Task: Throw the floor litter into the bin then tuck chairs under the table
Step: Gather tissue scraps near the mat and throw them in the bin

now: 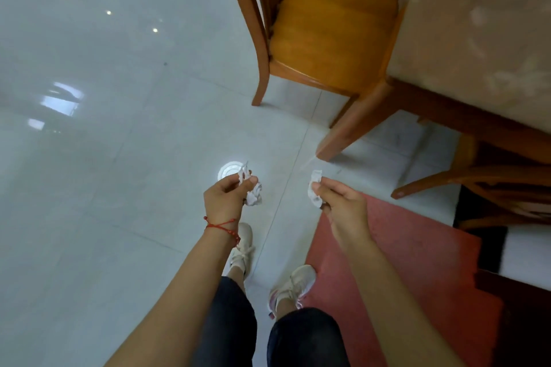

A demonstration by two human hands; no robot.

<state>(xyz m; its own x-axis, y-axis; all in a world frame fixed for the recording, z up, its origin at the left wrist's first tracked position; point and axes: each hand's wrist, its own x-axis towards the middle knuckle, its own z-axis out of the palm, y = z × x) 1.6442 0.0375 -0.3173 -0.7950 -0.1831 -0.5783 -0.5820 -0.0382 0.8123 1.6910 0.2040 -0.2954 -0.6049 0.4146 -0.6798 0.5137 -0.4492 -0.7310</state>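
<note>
My left hand (225, 197) pinches a crumpled white paper wad (253, 195) between thumb and fingers, held above the pale tiled floor. My right hand (340, 199) grips a second crumpled white paper (314, 191). A wooden chair with an orange seat (334, 33) stands pulled out from the table (477, 24) at the upper right. Another wooden chair (501, 185) shows partly at the right edge under the table. No bin is in view.
A red mat (402, 262) lies on the floor under my right foot. The table's wooden leg (351, 125) slants down in front of me. A round bright light reflection (229, 171) shines on the tiles by my left hand. Open floor spreads to the left.
</note>
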